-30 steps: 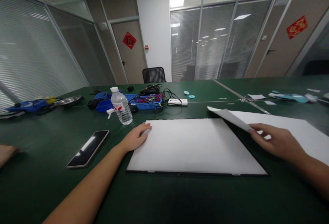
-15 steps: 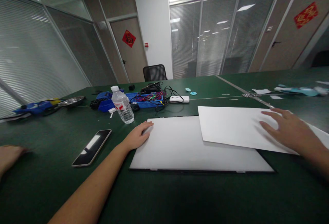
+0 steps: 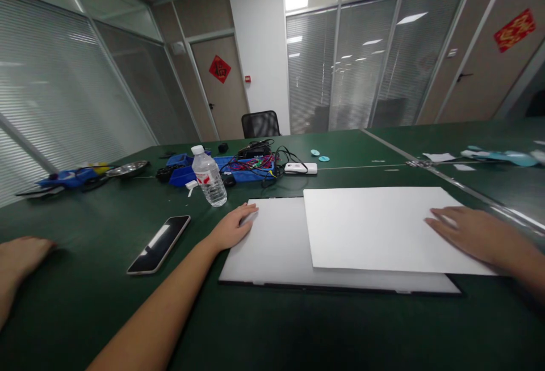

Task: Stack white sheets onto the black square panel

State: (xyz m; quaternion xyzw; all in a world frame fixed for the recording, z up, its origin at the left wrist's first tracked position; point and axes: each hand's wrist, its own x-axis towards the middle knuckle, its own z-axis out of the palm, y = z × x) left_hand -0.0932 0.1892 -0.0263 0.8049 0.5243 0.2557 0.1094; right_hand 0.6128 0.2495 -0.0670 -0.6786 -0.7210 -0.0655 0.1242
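Nearest, a co-worker's hand (image 3: pixel 19 254) rests on the green table (image 3: pixel 85 280) at the left edge. Next, a phone (image 3: pixel 159 244) lies face up just left of the left hand (image 3: pixel 232 229), which lies open and flat on the near-left corner of the panel (image 3: pixel 272 252). A white sheet (image 3: pixel 378 226) covers the panel's right part; the right hand (image 3: pixel 472 235) presses on its right edge, fingers extended. Farther back stand a bottle (image 3: pixel 208 176), a blue tray (image 3: pixel 242 168) with cables, and a chair (image 3: pixel 260 124).
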